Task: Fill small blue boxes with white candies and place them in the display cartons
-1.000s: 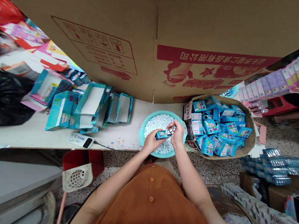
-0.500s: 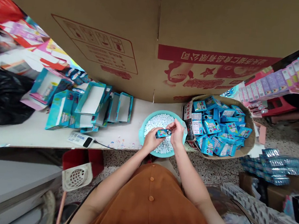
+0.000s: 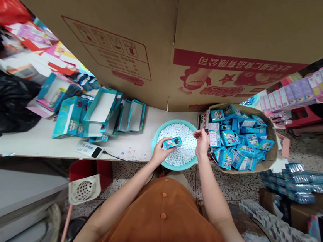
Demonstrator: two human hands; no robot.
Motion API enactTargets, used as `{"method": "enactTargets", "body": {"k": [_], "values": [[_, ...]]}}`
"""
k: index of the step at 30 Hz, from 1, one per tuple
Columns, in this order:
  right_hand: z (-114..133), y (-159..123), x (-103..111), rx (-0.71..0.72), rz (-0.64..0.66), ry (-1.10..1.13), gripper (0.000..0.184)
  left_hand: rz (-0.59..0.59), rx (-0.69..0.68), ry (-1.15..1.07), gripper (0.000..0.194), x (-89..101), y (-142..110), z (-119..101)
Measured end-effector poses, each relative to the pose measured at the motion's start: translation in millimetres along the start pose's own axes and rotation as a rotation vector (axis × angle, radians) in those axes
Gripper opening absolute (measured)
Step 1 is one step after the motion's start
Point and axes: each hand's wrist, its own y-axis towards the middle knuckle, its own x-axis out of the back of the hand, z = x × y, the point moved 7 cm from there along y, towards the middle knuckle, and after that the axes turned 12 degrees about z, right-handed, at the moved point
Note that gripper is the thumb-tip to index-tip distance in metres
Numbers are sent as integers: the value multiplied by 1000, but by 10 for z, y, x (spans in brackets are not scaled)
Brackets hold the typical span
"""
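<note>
My left hand (image 3: 158,154) is shut on a small blue candy box (image 3: 172,143), holding it above the white round candies (image 3: 181,146) in a teal plastic basin (image 3: 154,145). My right hand (image 3: 202,142) is raised over the basin's right rim, its fingers apart and holding nothing. A woven basket (image 3: 272,149) piled with several filled blue boxes (image 3: 228,138) stands just right of that hand.
A large cardboard sheet (image 3: 173,40) rises behind the white table (image 3: 39,146). Open blue display boxes (image 3: 101,108) stand to the left, beside a black plastic bag (image 3: 3,103). A phone (image 3: 96,152) lies near the table's edge. Wrapped blue packs (image 3: 294,186) sit at floor level on the right.
My hands have parted. The right hand has left the box and moved right, while the left hand has lowered the box toward the left of the basin.
</note>
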Motion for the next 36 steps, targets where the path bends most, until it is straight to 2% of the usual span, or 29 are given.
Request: {"method": "enactTargets", "body": {"k": [2, 5, 9, 12, 16, 20, 22, 24, 27, 30, 34, 36], "values": [[-212, 58, 192, -27, 52, -291, 24, -21, 17, 0, 45, 46, -22, 32], [-507, 86, 378, 42, 124, -716, 22, -2, 2, 8, 44, 56, -44, 43], [-861, 66, 366, 112, 152, -1080, 40, -8, -62, 111, 38, 87, -105, -56], [-1038, 27, 207, 108, 157, -1201, 45, 37, -111, 193, 36, 86, -149, -161], [-1133, -45, -5, 99, 236, -1196, 50, 13, -71, 226, 36, 141, -171, -164], [-1175, -97, -60, 73, 355, -1176, 45, -6, -30, 236, 38, 174, -170, -110], [-1215, -93, -20, -1, 374, -1134, 39, -2, -19, 236, 39, 173, -172, -99], [-1270, -63, 57, -126, 337, -1007, 32, 8, -15, 239, 39, 162, -176, -104], [-1448, -29, 160, -420, 242, -552, 27, 16, -14, 243, 39, 142, -184, -122], [-1596, -32, 110, -634, 212, -136, 26, 5, -7, 253, 38, 134, -197, -126], [-1570, -50, -44, -760, 243, 298, 22, -7, 0, 256, 37, 136, -223, -97], [-1437, -38, -81, -742, 242, 356, 21, -14, -2, 267, 36, 139, -236, -72]]}}
